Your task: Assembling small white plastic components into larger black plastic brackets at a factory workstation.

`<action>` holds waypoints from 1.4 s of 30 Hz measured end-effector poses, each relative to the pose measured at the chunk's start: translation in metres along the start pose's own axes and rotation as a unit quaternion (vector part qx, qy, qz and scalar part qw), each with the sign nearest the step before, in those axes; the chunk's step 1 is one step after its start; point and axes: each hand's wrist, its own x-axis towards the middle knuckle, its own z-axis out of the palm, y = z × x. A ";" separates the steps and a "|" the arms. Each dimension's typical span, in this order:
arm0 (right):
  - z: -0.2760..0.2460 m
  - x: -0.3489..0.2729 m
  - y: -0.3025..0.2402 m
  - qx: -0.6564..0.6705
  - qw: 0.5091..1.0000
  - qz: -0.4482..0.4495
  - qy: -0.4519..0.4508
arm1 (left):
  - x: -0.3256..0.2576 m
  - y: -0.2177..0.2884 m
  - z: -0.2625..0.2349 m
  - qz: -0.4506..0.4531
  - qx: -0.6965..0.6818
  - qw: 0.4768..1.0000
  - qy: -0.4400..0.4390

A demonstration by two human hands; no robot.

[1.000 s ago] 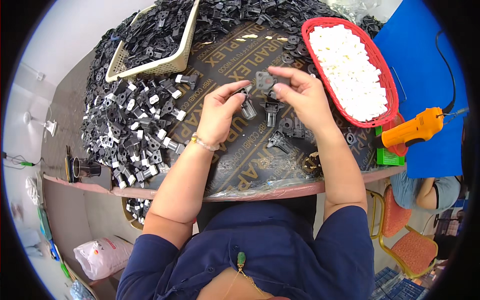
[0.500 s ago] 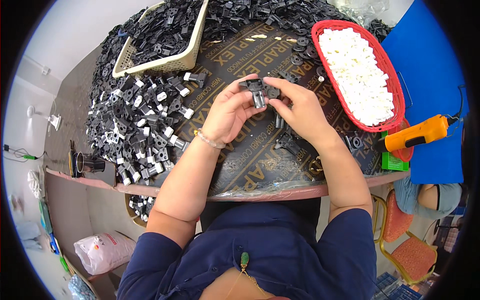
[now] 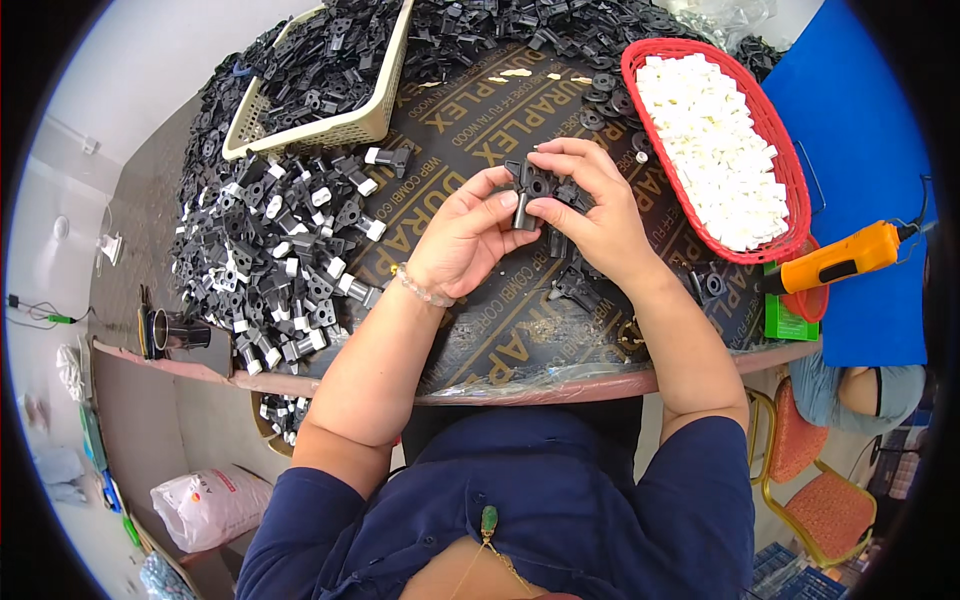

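Note:
Over the middle of the table, my left hand (image 3: 472, 232) pinches a black plastic fitting (image 3: 522, 212) with a short tube end pointing toward me. My right hand (image 3: 592, 205) is closed on a small round black plastic piece (image 3: 539, 186) with a hole, against the fitting's upper right side. Whether the two are joined cannot be made out. Several loose black fittings (image 3: 577, 287) lie on the table below my right hand, and others show partly hidden behind its fingers.
Black fittings with white ends (image 3: 285, 255) are heaped on the left. A cream basket (image 3: 360, 128) of black parts stands behind them. At the right are a red basket (image 3: 797, 205) of white pieces, an orange power screwdriver (image 3: 840, 257) and a green tray (image 3: 788, 322).
The fitting has been turned between my hands, and the round piece now faces up more fully beside it. My right fingers have shifted slightly left and up around it.

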 end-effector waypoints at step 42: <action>-0.031 -0.002 0.068 -0.330 0.922 0.104 -0.174 | 0.008 0.006 -0.004 0.126 0.101 0.980 0.113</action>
